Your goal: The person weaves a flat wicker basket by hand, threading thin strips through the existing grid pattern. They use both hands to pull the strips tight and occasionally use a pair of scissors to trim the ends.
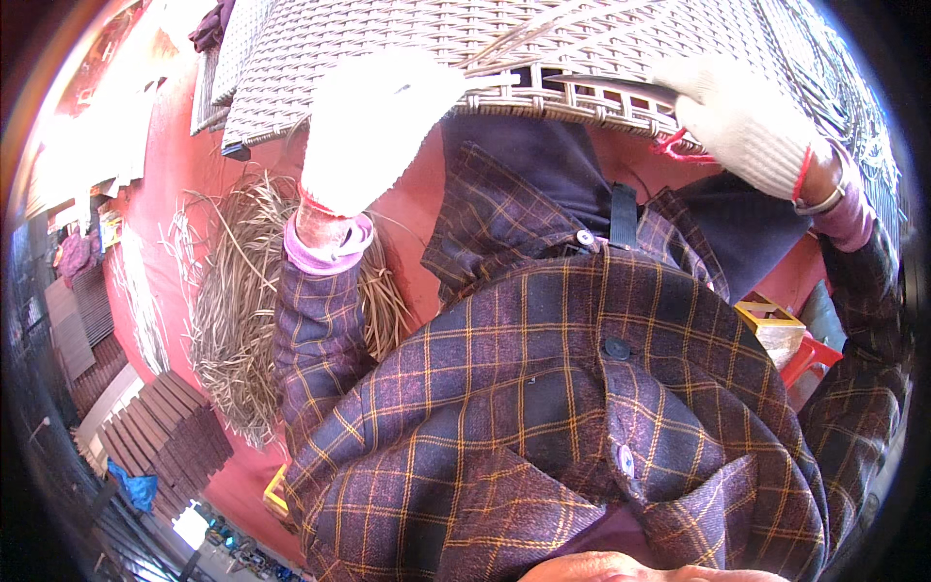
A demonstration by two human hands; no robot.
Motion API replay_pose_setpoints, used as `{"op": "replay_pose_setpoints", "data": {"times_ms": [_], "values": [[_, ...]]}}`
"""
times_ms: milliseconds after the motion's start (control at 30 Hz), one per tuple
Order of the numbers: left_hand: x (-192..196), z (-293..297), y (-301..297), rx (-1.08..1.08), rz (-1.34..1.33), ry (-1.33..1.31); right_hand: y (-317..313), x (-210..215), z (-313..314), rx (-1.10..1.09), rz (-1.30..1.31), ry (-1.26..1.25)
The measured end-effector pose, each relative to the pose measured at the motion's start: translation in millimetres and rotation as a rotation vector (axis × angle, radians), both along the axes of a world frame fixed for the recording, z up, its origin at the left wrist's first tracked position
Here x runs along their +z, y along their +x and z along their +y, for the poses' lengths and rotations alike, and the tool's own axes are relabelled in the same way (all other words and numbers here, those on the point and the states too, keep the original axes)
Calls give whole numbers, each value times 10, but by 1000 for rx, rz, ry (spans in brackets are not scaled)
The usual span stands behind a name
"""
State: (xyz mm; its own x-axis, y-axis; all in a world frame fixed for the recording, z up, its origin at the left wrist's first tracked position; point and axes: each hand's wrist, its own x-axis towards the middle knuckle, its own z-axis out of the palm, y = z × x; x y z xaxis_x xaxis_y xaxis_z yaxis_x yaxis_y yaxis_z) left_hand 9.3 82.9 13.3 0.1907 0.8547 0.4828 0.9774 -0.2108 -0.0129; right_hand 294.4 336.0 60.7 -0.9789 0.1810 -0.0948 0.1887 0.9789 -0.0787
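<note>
Across my lap lies a panel of woven grey-beige wicker (388, 39), with a row of open gaps along its near edge. My left hand (383, 126), in a white knit glove washed out by glare, is at that edge. Its fingertips look closed on a pale flat strip (499, 81) that reaches the gaps. My right hand (742, 121), also gloved, is closed round a dark, pointed metal tool (621, 85). The tool's tip points left, over the gaps. Its handle is hidden in my fist.
A big bundle of loose wicker strands (238, 310) rests on the red floor at my left. Beyond it are stacked brown slatted pieces (165, 436) and a blue cloth (134, 485). Loose strands (824, 78) hang over the panel's right side. A yellow-edged box (771, 330) stands by my right side.
</note>
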Motion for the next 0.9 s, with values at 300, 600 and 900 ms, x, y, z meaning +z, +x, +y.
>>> {"op": "replay_pose_setpoints", "data": {"times_ms": [300,600,900], "values": [[-17,80,28,-15,143,100,-682,-837,76,454,238,348],[-350,370,464,190,100,8,-740,-771,-11,471,207,215],[-127,430,533,85,-36,187,57,-49,347,-360,-1,-400]]}}
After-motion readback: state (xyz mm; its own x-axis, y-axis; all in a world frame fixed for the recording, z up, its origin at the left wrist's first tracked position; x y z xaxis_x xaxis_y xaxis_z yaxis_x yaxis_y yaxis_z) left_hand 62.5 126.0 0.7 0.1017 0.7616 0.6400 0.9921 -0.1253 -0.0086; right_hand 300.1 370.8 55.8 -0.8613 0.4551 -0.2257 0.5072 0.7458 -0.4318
